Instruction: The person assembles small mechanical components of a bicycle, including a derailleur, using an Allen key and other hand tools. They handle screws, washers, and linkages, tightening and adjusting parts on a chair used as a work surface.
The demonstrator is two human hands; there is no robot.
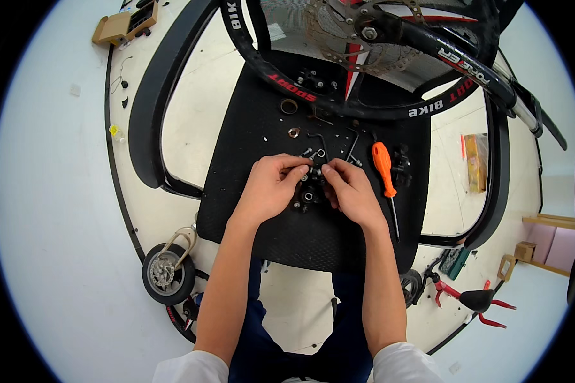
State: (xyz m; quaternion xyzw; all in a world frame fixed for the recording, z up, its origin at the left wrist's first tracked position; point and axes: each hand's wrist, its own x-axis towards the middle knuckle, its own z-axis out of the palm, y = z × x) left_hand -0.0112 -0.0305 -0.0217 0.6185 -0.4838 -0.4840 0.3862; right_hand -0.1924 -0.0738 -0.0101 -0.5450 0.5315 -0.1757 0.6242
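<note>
My left hand [275, 185] and my right hand [350, 190] meet over the seat of a black office chair [236, 226]. Between the fingertips of both is a small dark metal part [315, 170], too small to name. Thumb and forefinger are pinched on each side of it. Just below the fingers lies a dark round fitting [308, 196] among loose bolts and nuts. Beyond my hands rest two hex keys [351, 144] and a copper-coloured nut [294, 133]. An orange-handled screwdriver [382, 161] lies right of my right hand, its shaft toward me.
A bicycle wheel [364, 113] with brake disc and fork overhangs the seat's far side. Chair armrests [148, 127] flank the seat. Black parts [400, 163] lie right of the screwdriver. On the floor are a small scooter wheel [168, 273], a red-framed ride-on [476, 299] and an open cardboard box [118, 29].
</note>
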